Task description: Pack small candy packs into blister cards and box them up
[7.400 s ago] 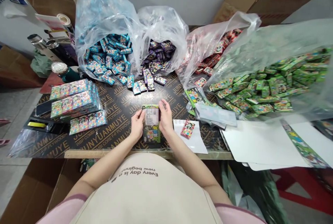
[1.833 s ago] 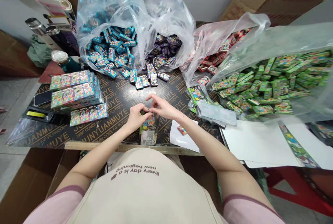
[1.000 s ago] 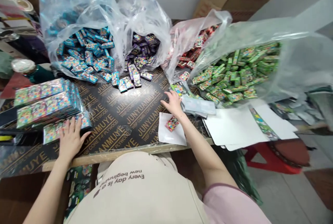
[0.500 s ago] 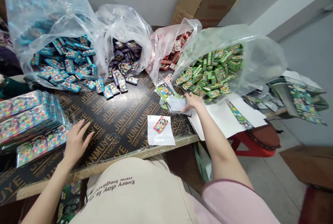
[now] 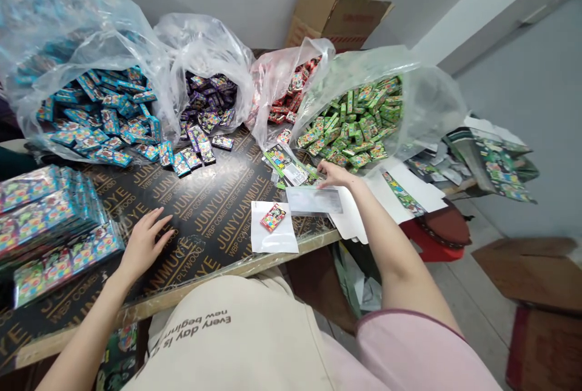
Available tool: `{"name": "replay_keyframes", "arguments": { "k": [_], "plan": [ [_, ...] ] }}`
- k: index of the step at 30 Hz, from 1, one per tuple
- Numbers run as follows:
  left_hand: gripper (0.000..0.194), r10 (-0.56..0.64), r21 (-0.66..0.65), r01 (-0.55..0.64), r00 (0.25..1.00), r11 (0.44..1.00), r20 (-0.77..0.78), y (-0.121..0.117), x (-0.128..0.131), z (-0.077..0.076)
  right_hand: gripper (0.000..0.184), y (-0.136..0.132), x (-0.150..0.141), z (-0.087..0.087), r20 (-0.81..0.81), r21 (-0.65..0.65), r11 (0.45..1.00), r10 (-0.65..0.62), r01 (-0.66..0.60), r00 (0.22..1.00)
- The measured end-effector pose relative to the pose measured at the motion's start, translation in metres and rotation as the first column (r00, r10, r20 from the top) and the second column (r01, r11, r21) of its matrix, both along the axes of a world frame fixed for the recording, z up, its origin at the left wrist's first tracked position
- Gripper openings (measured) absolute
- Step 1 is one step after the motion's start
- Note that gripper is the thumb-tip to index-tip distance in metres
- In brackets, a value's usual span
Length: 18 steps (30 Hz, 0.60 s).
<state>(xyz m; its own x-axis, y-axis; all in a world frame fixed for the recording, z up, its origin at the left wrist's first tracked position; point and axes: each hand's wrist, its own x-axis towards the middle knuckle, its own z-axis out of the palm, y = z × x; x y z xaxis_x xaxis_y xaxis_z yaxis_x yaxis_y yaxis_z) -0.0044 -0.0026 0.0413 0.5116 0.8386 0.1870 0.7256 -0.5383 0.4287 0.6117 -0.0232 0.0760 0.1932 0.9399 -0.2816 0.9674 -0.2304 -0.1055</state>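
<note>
1. Right hand (image 5: 335,176): fingers partly curled, thumb at the far edge of the clear flat plastic sleeve (image 5: 313,202). Whether the thumb pinches it or merely rests there cannot be told.
2. Left hand (image 5: 143,239): nothing grasped, fingers spread, near the wrapped four-box packs (image 5: 68,257) on the left. Contact with the tabletop (image 5: 218,197) cannot be confirmed.
3. Sleeve location: near right part of the tabletop, on the near side of the green printed cards (image 5: 286,163) and just right of the red printed box (image 5: 273,217), which lies on a white paper sheet (image 5: 273,242).
4. Far side, left to right: open bags of blue boxes (image 5: 109,118), purple boxes (image 5: 209,97), red boxes (image 5: 295,91) and green boxes (image 5: 364,115).
5. Handling assessment: the film appears thin and slippery. A light pinch at one edge, kept low and level, should avoid creasing it, catching the cards or nudging the red printed box. Any layers clinging together would best be parted at a corner.
</note>
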Motion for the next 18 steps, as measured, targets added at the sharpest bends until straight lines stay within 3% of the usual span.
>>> {"name": "replay_keyframes", "arguments": {
  "k": [3, 7, 9, 12, 15, 18],
  "plan": [
    [0.043, -0.006, 0.012, 0.007, 1.000, 1.000, -0.004, -0.003, -0.007, -0.005, 0.059, -0.011, -0.011, -0.004, 0.073, -0.189, 0.982, 0.017, -0.003, 0.997],
    [0.044, 0.012, 0.003, -0.012, 1.000, 1.000, 0.009, -0.007, -0.014, -0.014, 0.043, -0.026, -0.024, -0.006, 0.085, -0.198, 0.980, 0.044, -0.027, 0.995],
    [0.043, 0.012, -0.005, -0.012, 1.000, 1.000, 0.017, -0.008, -0.014, -0.016, 0.034, -0.028, -0.020, 0.003, 0.038, -0.214, 0.976, 0.046, -0.037, 0.998],
    [0.043, 0.004, -0.017, -0.003, 0.999, 1.000, 0.032, -0.006, -0.011, -0.014, 0.031, -0.024, -0.005, 0.032, -0.068, -0.215, 0.975, 0.042, -0.056, 0.997],
    [0.043, 0.000, -0.028, 0.001, 0.999, 1.000, 0.040, -0.003, -0.003, -0.011, 0.034, -0.011, -0.003, 0.060, -0.252, 0.010, 0.998, 0.062, -0.061, 0.966],
    [0.042, 0.006, -0.052, -0.003, 0.998, 0.999, 0.058, -0.002, 0.008, -0.010, 0.031, 0.004, -0.030, 0.066, -0.271, 0.343, 0.938, 0.151, -0.051, 0.951]
  ]
}}
